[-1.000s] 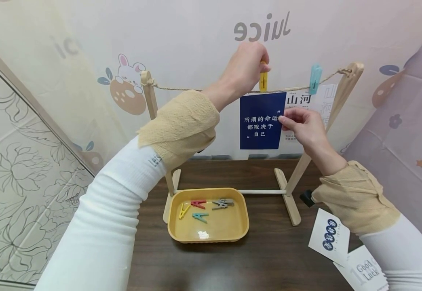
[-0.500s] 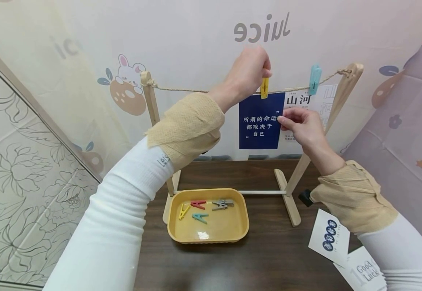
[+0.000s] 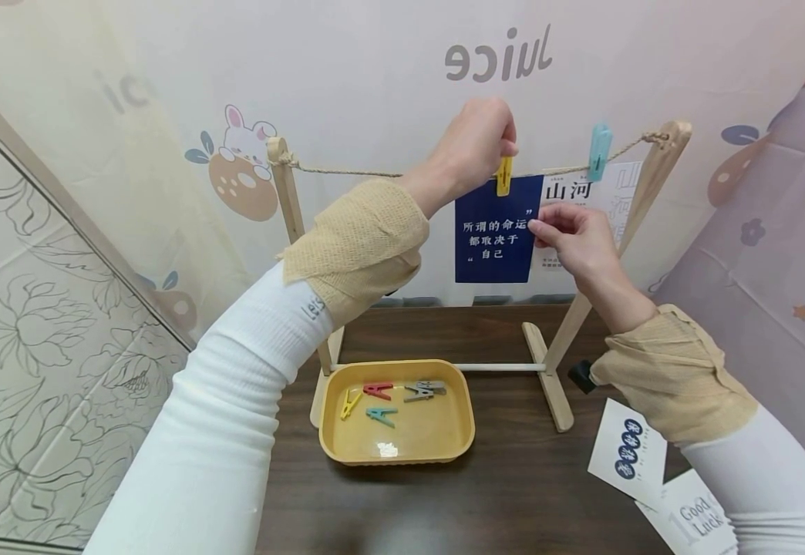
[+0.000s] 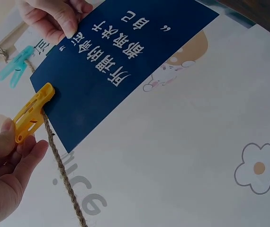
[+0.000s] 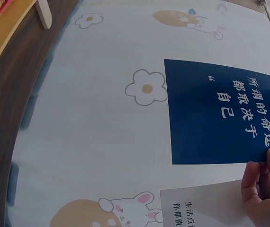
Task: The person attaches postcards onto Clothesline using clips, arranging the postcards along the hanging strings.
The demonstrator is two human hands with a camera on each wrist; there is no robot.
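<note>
My left hand point(image 3: 475, 142) pinches the handle end of a yellow clothespin point(image 4: 34, 112), whose jaws straddle the rope point(image 4: 61, 163) and the top edge of a dark blue card point(image 4: 106, 61) with white Chinese characters. With thumb and fingertips, my right hand point(image 3: 579, 239) pinches the card's right edge, as the right wrist view also shows on the blue card point(image 5: 220, 113). Just right of it, a white card point(image 3: 569, 189) with black characters hangs from the rope under a light blue clothespin point(image 3: 600, 153), partly behind my right hand.
The rope runs between two wooden posts point(image 3: 287, 189) of a stand. Below, a yellow tray point(image 3: 402, 453) holds several clothespins, among them a red clothespin point(image 3: 378, 391). Two white cards lie at the right, one a "Good Luck" card point(image 3: 694, 512) partly under my sleeve.
My left hand has come down with the yellow clothespin, from above the rope to over the blue card's top edge. The right hand stays at the card's edge.
</note>
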